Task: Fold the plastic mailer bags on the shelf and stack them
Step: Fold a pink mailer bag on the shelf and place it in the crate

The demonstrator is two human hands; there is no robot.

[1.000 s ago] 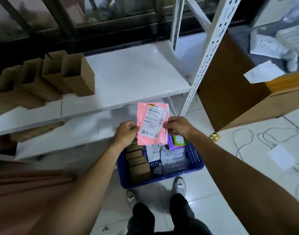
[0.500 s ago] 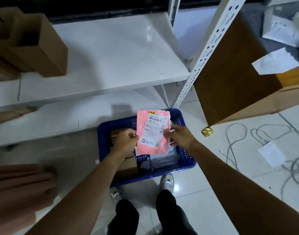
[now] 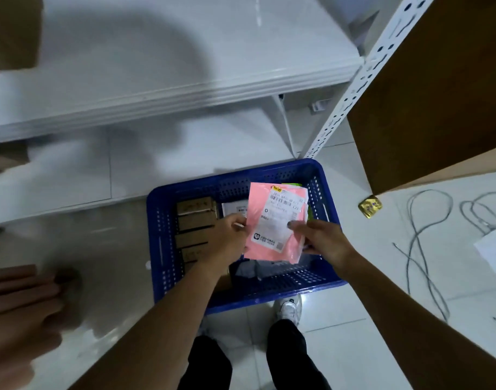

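Observation:
A pink plastic mailer bag (image 3: 258, 218) with a white shipping label is held flat above a blue perforated basket (image 3: 162, 232) on the floor. My left hand (image 3: 227, 239) pinches its left edge and my right hand (image 3: 320, 240) grips its right edge, thumb on the label. Inside the basket lie several small brown cartons (image 3: 194, 220) on the left and other mailers (image 3: 234, 209) under the pink one, mostly hidden. The white shelf (image 3: 185, 66) stands just beyond the basket, its top board bare where visible.
A white slotted shelf post (image 3: 362, 77) rises at the right, next to a large brown cardboard box (image 3: 427, 88). Grey cables (image 3: 421, 237), a gold packet (image 3: 370, 206) and white paper (image 3: 494, 253) lie on the tiled floor. Brown tubes (image 3: 13, 291) sit left. My shoes (image 3: 290, 306) stand behind the basket.
My view has tilted down from the shelf toward the basket. Both hands have lowered the pink mailer from shelf-edge height to just over the basket, still holding it by its sides.

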